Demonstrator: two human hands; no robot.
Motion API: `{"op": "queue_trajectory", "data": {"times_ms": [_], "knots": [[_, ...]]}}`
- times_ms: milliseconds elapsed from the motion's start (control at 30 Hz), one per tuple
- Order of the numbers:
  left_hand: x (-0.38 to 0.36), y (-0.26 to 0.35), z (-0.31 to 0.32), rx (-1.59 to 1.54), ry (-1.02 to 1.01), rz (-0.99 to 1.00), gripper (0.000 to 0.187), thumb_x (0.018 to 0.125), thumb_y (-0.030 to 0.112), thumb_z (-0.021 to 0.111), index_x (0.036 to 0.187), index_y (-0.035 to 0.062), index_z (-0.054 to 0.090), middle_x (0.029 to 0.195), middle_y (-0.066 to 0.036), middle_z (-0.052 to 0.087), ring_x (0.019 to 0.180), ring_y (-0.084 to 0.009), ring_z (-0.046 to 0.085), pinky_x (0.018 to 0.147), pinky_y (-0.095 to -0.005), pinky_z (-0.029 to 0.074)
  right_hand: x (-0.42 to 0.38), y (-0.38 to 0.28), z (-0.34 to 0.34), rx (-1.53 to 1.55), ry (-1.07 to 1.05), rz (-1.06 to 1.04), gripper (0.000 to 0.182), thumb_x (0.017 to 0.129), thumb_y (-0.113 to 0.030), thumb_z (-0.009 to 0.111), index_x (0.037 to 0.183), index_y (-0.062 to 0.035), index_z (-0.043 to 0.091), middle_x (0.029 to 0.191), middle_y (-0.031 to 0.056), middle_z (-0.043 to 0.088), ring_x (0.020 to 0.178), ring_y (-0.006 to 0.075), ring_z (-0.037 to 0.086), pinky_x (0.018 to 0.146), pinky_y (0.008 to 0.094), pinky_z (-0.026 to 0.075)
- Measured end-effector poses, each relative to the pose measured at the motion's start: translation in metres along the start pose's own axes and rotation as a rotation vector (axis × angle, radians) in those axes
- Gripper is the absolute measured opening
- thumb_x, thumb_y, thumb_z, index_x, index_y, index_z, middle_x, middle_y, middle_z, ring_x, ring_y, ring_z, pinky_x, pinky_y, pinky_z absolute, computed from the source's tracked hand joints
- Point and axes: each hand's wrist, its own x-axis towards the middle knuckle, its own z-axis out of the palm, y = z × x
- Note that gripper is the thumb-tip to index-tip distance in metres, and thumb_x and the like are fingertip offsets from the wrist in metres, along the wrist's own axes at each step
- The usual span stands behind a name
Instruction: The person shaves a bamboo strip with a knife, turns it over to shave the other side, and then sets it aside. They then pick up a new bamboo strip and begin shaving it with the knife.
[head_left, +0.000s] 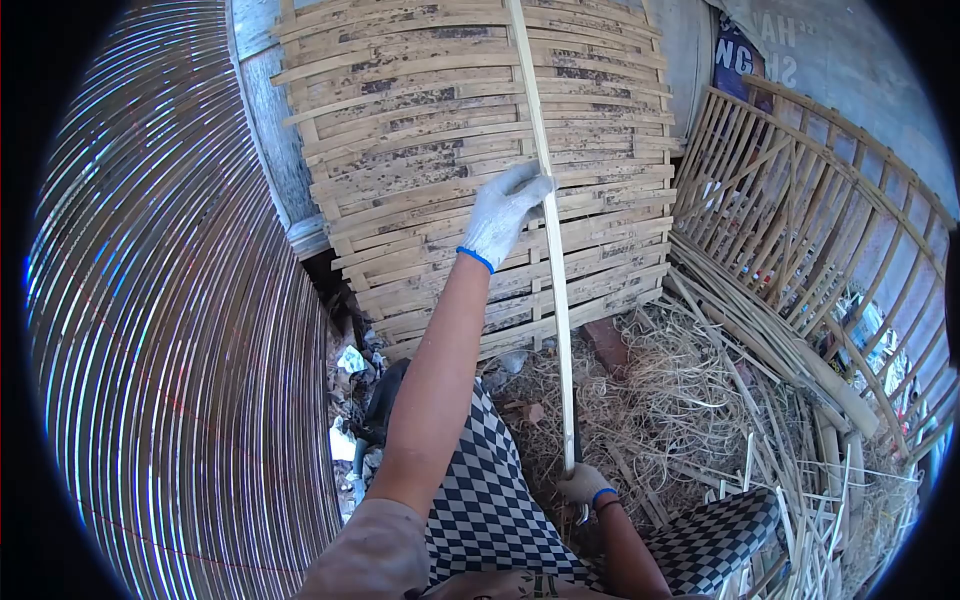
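A long pale bamboo strip runs from the top of the head view down to my lap. My left hand, in a white glove with a blue cuff, is stretched forward and closed around the strip's upper part. Low between my knees, my gloved right hand is closed at the strip's lower end. A dark, narrow, blade-like tool rises from that hand, close along the strip's right side. My right fingers are partly hidden.
Ahead stands a woven bamboo panel. Bamboo shavings cover the ground, with loose strips stacked at right below a slatted bamboo frame. A ribbed, shiny surface fills the left side. Checkered cloth covers my legs.
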Motion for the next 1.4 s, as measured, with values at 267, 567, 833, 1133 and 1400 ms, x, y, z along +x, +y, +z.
{"op": "queue_trajectory", "data": {"times_ms": [267, 567, 833, 1133, 1400], "knots": [[0.0, -0.003, 0.0, 0.062, -0.047, 0.0, 0.046, 0.098, 0.031, 0.072, 0.13, -0.0013, 0.067, 0.102, -0.005, 0.069, 0.084, -0.0118, 0.062, 0.074, -0.0271, 0.052, 0.002, 0.003, 0.004, -0.042, 0.031, -0.053, 0.037, 0.082, -0.029, 0.068, 0.106, -0.0011, 0.071, 0.105, 0.0243, 0.074, 0.106, 0.0396, 0.071, 0.092, 0.0468, 0.055], [0.002, -0.006, -0.001, 0.064, -0.005, 0.004, 0.038, 0.097, 0.032, 0.074, 0.115, -0.0008, 0.069, 0.089, -0.003, 0.069, 0.075, -0.0104, 0.063, 0.068, -0.0257, 0.05, 0.025, 0.027, 0.021, -0.071, 0.238, -0.09, 0.028, 0.085, -0.026, 0.068, 0.102, -0.0043, 0.071, 0.102, 0.0225, 0.074, 0.102, 0.0392, 0.071, 0.09, 0.0462, 0.055], [0.001, -0.003, -0.003, -0.081, 0.134, -0.052, 0.031, 0.099, 0.026, 0.072, 0.116, 0.0002, 0.07, 0.091, -0.004, 0.07, 0.077, -0.0138, 0.067, 0.072, -0.0306, 0.055, 0.026, 0.029, 0.023, -0.111, 0.273, -0.056, 0.035, 0.086, -0.037, 0.073, 0.096, -0.0027, 0.072, 0.09, 0.021, 0.075, 0.089, 0.0367, 0.074, 0.081, 0.0452, 0.058], [0.003, -0.004, -0.011, -0.214, 0.005, -0.075, 0.036, 0.103, 0.013, 0.064, 0.135, -0.003, 0.061, 0.112, -0.007, 0.07, 0.099, -0.0186, 0.068, 0.089, -0.0351, 0.057, 0.018, 0.022, 0.014, -0.093, 0.181, -0.099, 0.037, 0.079, -0.039, 0.078, 0.087, -0.0026, 0.076, 0.076, 0.0174, 0.074, 0.074, 0.0307, 0.075, 0.072, 0.0423, 0.059], [-0.002, 0.006, -0.002, -0.203, -0.061, -0.085, 0.038, 0.102, 0.008, 0.062, 0.138, -0.003, 0.059, 0.113, -0.006, 0.069, 0.098, -0.019, 0.068, 0.088, -0.0356, 0.057, 0.02, 0.019, 0.012, -0.136, 0.12, -0.046, 0.035, 0.077, -0.035, 0.078, 0.087, -0.0009, 0.077, 0.08, 0.0186, 0.075, 0.077, 0.0324, 0.076, 0.075, 0.042, 0.061]]}}
